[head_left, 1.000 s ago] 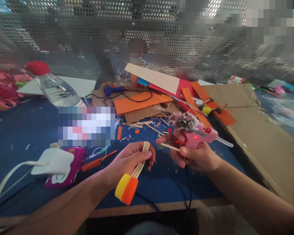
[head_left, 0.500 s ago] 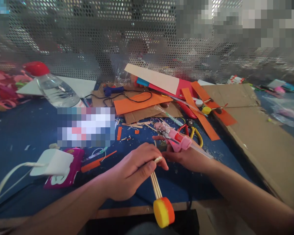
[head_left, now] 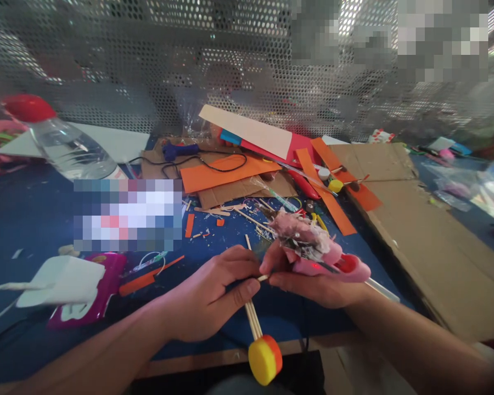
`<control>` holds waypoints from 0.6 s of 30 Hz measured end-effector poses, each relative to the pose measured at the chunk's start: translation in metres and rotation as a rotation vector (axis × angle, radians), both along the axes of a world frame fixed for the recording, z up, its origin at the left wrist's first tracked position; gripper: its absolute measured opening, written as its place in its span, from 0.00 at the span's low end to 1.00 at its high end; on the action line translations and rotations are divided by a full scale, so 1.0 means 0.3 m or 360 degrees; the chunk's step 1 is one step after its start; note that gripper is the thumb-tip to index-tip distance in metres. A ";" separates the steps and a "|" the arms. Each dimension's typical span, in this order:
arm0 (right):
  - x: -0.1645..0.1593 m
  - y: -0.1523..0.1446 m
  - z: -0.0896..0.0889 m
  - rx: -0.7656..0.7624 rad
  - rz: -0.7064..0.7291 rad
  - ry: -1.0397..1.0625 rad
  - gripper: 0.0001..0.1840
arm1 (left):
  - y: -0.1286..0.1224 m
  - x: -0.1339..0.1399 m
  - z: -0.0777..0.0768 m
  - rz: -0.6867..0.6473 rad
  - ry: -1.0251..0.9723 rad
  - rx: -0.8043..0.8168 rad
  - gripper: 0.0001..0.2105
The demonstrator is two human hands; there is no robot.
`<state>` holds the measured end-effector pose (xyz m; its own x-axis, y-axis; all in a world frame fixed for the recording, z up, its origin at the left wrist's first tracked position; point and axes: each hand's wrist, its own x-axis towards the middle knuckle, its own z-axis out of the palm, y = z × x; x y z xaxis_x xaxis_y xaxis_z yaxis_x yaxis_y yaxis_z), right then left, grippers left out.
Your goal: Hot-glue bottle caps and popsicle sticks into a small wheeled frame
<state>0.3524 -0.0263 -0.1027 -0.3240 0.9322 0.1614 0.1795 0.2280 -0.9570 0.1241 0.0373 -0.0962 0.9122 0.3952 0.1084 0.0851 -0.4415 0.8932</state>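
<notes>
My left hand (head_left: pixel 214 293) is closed around several thin wooden sticks (head_left: pixel 253 319) at the middle of the table's front. A round yellow and orange piece (head_left: pixel 264 360) sits on their lower end, near the table edge. My right hand (head_left: pixel 325 289) is closed on a pink hot glue gun (head_left: pixel 308 241), its front crusted with grey, stringy residue and pointing away to the left. The right thumb and a fingertip also meet a pale stick end (head_left: pixel 263 277) poking out by my left thumb. The gun's body partly hides the right fingers.
Orange strips (head_left: pixel 226 171), cardboard (head_left: pixel 399 214) and a blue tool with a black cord (head_left: pixel 179 151) lie behind and right. At left are a red-capped bottle (head_left: pixel 69 142), a bright blurred-out object (head_left: pixel 127 214) and a white charger (head_left: pixel 63 280). A perforated metal screen (head_left: pixel 214 66) stands behind.
My right hand has turned the glue gun and its fingertips now reach the stick end at my left thumb. The camera view has shifted slightly, so the table things sit further left.
</notes>
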 end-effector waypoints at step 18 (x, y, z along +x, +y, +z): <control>-0.017 0.001 0.018 -0.0168 -0.0081 0.0133 0.12 | -0.003 0.007 0.001 0.0128 0.0057 -0.0071 0.12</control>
